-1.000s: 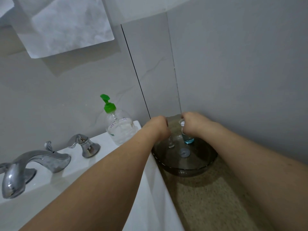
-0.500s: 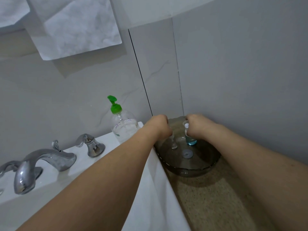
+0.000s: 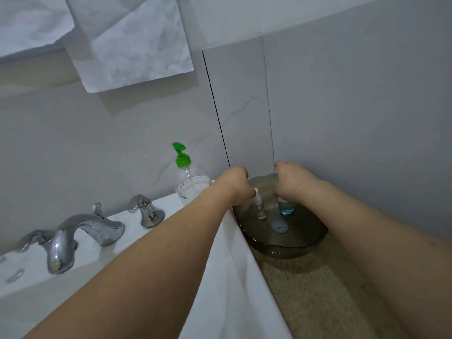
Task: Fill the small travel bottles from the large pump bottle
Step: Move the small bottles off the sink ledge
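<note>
While both forearms are reaching in from the lower edge toward the corner at center right of the frame, the left hand (image 3: pixel 234 185) is curling its fingers around the top of a small clear travel bottle (image 3: pixel 260 209), which is standing upright on a dark round tray (image 3: pixel 303 237). Just to the right of it, the right hand (image 3: pixel 291 180) is gripping the upper part of a second small travel bottle (image 3: pixel 286 208), also upright on the tray and showing blue liquid at its bottom. The two bottles are standing near each other but apart. A small pale round cap or disc (image 3: pixel 279 226) is lying flat on the tray just below them in the picture.

The tray is sitting on a speckled tan bench (image 3: pixel 318 294) that is running from the corner toward the lower right. The large pump bottle (image 3: pixel 189 184), clear with a green pump head, is standing upright left of the left hand, on the back corner of a white sink surround (image 3: pixel 227 277), partly hidden by the left wrist. A chrome faucet (image 3: pixel 71 237) with a separate handle (image 3: pixel 146 211) is occupying the lower left. Crumpled white paper (image 3: pixel 129 40) is hanging against the wall at upper left.
</note>
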A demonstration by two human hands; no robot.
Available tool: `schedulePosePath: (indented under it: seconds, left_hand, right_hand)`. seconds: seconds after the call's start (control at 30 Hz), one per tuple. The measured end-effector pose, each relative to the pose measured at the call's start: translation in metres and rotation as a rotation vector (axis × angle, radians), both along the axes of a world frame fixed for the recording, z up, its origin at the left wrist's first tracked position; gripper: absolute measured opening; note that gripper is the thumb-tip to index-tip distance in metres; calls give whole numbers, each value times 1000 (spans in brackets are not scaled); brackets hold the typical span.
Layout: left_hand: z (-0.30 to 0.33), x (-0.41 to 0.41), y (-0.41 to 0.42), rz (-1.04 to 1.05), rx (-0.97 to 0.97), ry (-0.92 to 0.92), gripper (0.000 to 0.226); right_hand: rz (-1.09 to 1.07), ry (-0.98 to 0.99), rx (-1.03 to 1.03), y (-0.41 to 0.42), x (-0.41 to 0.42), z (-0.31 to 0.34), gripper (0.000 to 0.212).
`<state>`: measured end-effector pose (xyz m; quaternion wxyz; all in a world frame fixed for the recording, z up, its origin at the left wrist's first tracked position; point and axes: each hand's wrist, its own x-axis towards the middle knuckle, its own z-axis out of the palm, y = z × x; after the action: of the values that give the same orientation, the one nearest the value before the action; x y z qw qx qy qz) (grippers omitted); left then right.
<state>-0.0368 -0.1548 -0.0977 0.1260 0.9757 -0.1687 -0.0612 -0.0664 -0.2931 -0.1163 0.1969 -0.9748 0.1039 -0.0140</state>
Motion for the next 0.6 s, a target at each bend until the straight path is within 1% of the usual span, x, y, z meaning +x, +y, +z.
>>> schedulePosePath:
  seconds: [0.27,0.37,0.5,0.6]
  left_hand:
    - [53,-37,36,20,-34,-72,44]
    - [79,-56,58,30,-60,-124,42]
    - [108,-83,98,50,-73,-171,49]
    - [128,-102,135,74,-57,-214,48]
  right_hand:
    - [43,-64,-90,16,-43,56,62]
    - [52,-91,-105,32,-64,80,62]
    - [84,-131,-94,64,-90,111,60]
    - [127,-189,-102,95,-105,135,60]
